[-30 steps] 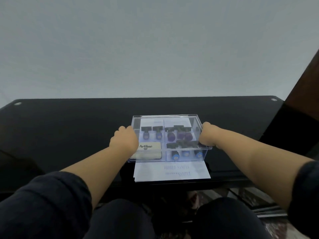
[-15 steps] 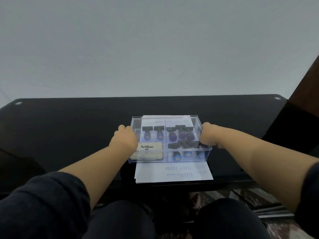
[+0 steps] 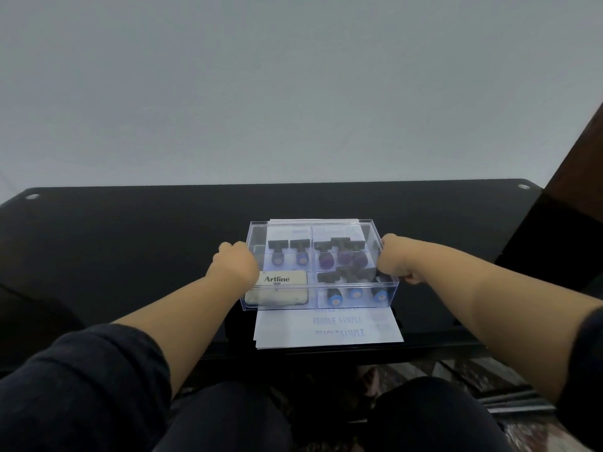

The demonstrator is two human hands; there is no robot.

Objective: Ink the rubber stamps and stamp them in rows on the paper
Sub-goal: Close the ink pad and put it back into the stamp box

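A clear plastic box (image 3: 388, 290) with four compartments rests on white paper (image 3: 326, 331) near the table's front edge. My left hand (image 3: 235, 265) grips its left side and my right hand (image 3: 393, 261) grips its right side. Inside lie several black-handled rubber stamps (image 3: 339, 252) with purple and blue ends, and a cream Artline ink pad (image 3: 277, 287) in the near left compartment. The paper bears faint blue rows reading FRAGILE SAMPLE.
The black glossy table (image 3: 130, 249) stretches wide to both sides of the box. A brown wooden piece of furniture (image 3: 574, 190) stands at the right. My knees are below the table's front edge.
The box has shifted slightly away from me with both hands on it, so more of the stamped paper shows in front of it.
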